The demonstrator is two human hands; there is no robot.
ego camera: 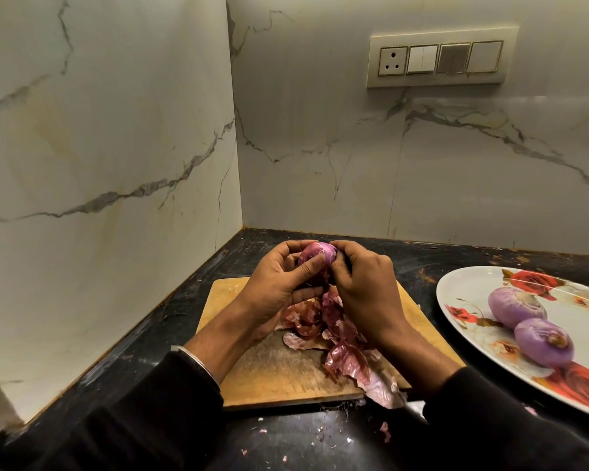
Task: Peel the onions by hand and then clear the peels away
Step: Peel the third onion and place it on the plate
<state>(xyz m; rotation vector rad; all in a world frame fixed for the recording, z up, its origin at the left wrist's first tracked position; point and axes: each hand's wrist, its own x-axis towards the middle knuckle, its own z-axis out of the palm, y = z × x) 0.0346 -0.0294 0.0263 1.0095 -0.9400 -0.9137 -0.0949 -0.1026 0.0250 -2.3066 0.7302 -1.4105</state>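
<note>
A purple onion [315, 254] is held above the far end of a wooden cutting board [269, 368]. My left hand [279, 277] grips it from the left, thumb laid across its front. My right hand [364, 283] grips it from the right, fingertips curled onto its skin. A heap of reddish onion peels [337, 345] lies on the board beneath my hands and spills over the near edge. Two peeled onions [517, 307] [544, 341] sit on a white plate with red roses [463, 294] at the right.
The board lies on a dark countertop [286, 443] in a corner between marble walls. Small peel scraps [385, 431] are scattered on the counter in front of the board. A switch panel [439, 59] is mounted on the back wall.
</note>
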